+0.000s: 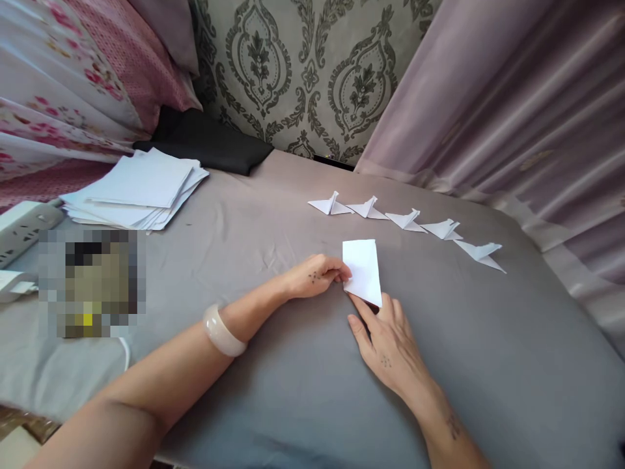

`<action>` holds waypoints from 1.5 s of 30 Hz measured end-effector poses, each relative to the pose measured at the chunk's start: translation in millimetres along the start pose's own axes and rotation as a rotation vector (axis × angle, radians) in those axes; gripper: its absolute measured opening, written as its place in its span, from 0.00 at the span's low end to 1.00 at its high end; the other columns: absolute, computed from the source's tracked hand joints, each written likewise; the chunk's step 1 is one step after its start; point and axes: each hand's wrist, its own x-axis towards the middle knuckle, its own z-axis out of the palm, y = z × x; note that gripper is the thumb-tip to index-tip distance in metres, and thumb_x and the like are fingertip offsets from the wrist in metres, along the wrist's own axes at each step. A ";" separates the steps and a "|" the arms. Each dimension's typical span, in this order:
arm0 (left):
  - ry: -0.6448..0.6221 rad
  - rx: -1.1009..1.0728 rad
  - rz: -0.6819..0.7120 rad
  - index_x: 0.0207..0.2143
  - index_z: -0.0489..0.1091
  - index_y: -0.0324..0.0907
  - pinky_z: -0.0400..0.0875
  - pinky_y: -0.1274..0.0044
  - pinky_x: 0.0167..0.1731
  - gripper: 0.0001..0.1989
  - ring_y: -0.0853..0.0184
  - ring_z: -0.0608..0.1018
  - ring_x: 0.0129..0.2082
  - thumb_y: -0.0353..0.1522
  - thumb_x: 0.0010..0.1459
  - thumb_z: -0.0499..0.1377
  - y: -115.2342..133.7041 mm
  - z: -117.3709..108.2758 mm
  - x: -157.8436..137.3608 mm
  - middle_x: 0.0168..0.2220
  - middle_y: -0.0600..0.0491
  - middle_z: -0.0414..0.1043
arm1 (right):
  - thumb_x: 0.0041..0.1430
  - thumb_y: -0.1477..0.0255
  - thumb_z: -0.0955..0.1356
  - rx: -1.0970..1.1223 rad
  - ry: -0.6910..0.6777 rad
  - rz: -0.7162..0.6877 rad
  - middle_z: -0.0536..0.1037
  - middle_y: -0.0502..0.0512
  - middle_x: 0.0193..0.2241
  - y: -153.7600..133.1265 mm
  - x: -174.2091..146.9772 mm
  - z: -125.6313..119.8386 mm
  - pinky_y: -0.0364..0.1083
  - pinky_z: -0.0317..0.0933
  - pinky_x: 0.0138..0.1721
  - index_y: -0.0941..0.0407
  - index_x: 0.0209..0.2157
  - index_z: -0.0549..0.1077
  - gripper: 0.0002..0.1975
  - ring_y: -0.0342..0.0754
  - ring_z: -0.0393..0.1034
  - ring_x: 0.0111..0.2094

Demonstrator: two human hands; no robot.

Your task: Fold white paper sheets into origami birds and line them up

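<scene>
A small folded sheet of white paper (362, 267) lies on the grey cloth between my hands. My left hand (319, 275) pinches its left edge with thumb and fingers closed. At the lower edge is my right hand (385, 339), with thumb and forefinger apart and the fingertips partly hidden under or behind the paper. Beyond the sheet, several folded white paper birds (406, 219) stand in a slanting row that runs toward the right.
A stack of white paper (141, 185) rests at the back left, near a black cloth (209, 140). A white power strip (27, 228) and a blurred-out object (97, 286) are at the left. Curtains (488, 98) hang along the right side.
</scene>
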 end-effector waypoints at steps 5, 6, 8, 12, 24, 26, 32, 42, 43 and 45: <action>-0.023 0.112 0.101 0.36 0.75 0.40 0.69 0.77 0.42 0.13 0.66 0.77 0.39 0.21 0.57 0.52 -0.6 0.4 -0.2 0.39 0.50 0.77 | 0.66 0.62 0.58 0.001 0.023 0.000 0.67 0.63 0.45 -0.4 2.2 3.5 0.57 0.64 0.45 0.48 0.60 0.65 0.23 0.57 0.62 0.43; -0.021 0.128 0.122 0.35 0.75 0.39 0.69 0.77 0.43 0.13 0.66 0.76 0.40 0.20 0.57 0.52 -0.9 1.0 -0.2 0.39 0.50 0.77 | 0.66 0.62 0.58 0.009 0.026 -0.001 0.67 0.63 0.46 0.0 2.9 3.9 0.57 0.64 0.46 0.49 0.60 0.65 0.22 0.56 0.62 0.44; -0.005 0.147 0.139 0.34 0.75 0.39 0.68 0.77 0.42 0.13 0.67 0.76 0.40 0.20 0.57 0.52 -1.7 2.0 0.0 0.38 0.50 0.76 | 0.66 0.63 0.58 0.025 0.029 -0.006 0.67 0.63 0.46 1.2 4.2 4.3 0.57 0.64 0.46 0.49 0.59 0.66 0.22 0.56 0.63 0.44; 0.019 0.147 0.122 0.33 0.74 0.39 0.69 0.78 0.39 0.10 0.67 0.75 0.38 0.21 0.56 0.55 -3.1 2.2 0.7 0.37 0.51 0.74 | 0.66 0.64 0.58 0.047 0.017 -0.030 0.66 0.62 0.44 4.6 6.1 3.4 0.57 0.65 0.46 0.48 0.58 0.67 0.21 0.55 0.63 0.43; 0.033 0.069 0.035 0.30 0.74 0.38 0.68 0.80 0.35 0.06 0.70 0.75 0.34 0.22 0.56 0.59 -3.3 2.0 2.0 0.37 0.52 0.72 | 0.67 0.64 0.57 0.074 -0.085 -0.037 0.64 0.60 0.45 5.1 9.7 -5.9 0.57 0.63 0.47 0.45 0.58 0.66 0.21 0.54 0.61 0.44; 0.044 0.068 0.036 0.30 0.74 0.38 0.68 0.80 0.35 0.05 0.71 0.75 0.33 0.23 0.56 0.59 -3.0 2.7 2.0 0.36 0.52 0.72 | 0.67 0.64 0.57 0.092 -0.098 -0.033 0.64 0.60 0.45 4.8 10.3 -7.2 0.57 0.63 0.47 0.44 0.58 0.66 0.21 0.54 0.61 0.44; 0.065 0.099 0.045 0.29 0.75 0.38 0.68 0.79 0.34 0.04 0.71 0.74 0.31 0.27 0.56 0.61 -1.1 5.7 2.7 0.34 0.52 0.72 | 0.67 0.63 0.57 0.200 -0.148 -0.016 0.65 0.59 0.45 7.3 6.9 -12.0 0.58 0.62 0.49 0.42 0.58 0.65 0.20 0.54 0.60 0.46; 0.061 0.166 0.090 0.31 0.75 0.40 0.69 0.78 0.38 0.05 0.69 0.74 0.33 0.25 0.56 0.59 -0.5 10.0 2.1 0.35 0.51 0.72 | 0.64 0.64 0.63 0.431 0.011 -0.004 0.70 0.55 0.36 22.0 5.2 -2.4 0.50 0.66 0.44 0.47 0.47 0.76 0.14 0.51 0.66 0.43; 0.057 0.171 0.095 0.31 0.75 0.40 0.69 0.78 0.38 0.05 0.69 0.74 0.33 0.25 0.57 0.59 -0.4 10.0 2.0 0.36 0.51 0.72 | 0.63 0.65 0.63 0.453 0.056 0.005 0.71 0.55 0.36 22.9 6.2 0.8 0.49 0.66 0.43 0.49 0.44 0.77 0.13 0.50 0.67 0.42; 0.054 0.181 0.102 0.32 0.75 0.40 0.69 0.78 0.38 0.06 0.68 0.74 0.34 0.25 0.57 0.58 -0.6 10.0 1.8 0.36 0.50 0.72 | 0.62 0.66 0.64 0.500 0.133 0.037 0.73 0.54 0.35 23.8 8.6 6.6 0.47 0.65 0.42 0.50 0.41 0.77 0.11 0.49 0.69 0.40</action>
